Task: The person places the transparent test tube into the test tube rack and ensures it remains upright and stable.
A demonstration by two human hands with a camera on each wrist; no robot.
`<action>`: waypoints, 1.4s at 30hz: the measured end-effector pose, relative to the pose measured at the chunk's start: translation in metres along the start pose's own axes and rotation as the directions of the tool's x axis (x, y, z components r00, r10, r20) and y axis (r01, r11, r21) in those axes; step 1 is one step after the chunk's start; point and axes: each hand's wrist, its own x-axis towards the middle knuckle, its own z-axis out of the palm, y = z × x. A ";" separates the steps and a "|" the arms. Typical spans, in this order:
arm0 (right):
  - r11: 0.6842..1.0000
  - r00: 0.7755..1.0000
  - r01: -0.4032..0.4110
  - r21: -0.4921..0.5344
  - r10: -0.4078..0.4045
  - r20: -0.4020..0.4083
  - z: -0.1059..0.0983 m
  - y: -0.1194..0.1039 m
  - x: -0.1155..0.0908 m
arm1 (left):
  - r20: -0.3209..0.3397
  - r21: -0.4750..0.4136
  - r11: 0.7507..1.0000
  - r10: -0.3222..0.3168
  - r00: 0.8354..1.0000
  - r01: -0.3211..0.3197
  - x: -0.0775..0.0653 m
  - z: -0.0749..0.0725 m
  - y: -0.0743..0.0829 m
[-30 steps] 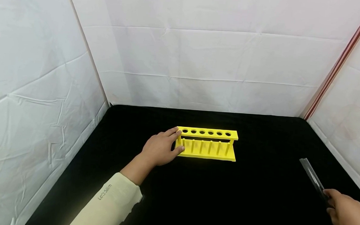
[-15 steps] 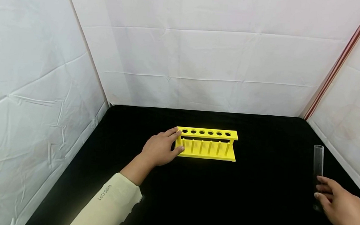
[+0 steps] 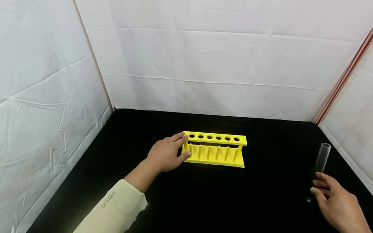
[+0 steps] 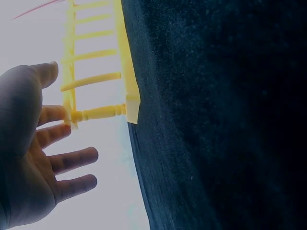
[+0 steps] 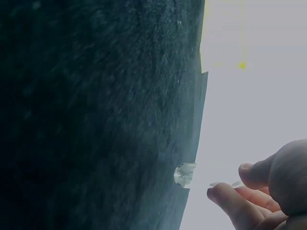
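Black cloth point(image 3: 232, 205), one six-hole rack point(image 3: 213, 154), one tube point(image 3: 322, 160) in fingers point(image 3: 326, 178).

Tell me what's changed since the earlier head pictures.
The right hand, holding the clear tube throughout, has moved left and farther forward; the tube's top has swung from leaning left to leaning slightly right. The left hand stays touching the yellow rack, which hasn't visibly moved.
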 end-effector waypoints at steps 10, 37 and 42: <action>0.999 0.999 0.032 0.044 -0.031 -0.012 0.004 -0.010 0.006 | 0.001 0.001 1.000 0.000 1.000 0.000 0.000 -0.001 0.001; 0.986 0.996 0.087 0.140 -0.088 -0.001 0.005 -0.038 0.026 | -0.002 0.006 1.000 0.004 1.000 -0.004 0.000 -0.002 0.001; 0.985 0.995 0.094 0.147 -0.095 -0.001 0.004 -0.044 0.030 | 0.004 0.009 1.000 0.002 1.000 -0.002 0.000 -0.002 0.002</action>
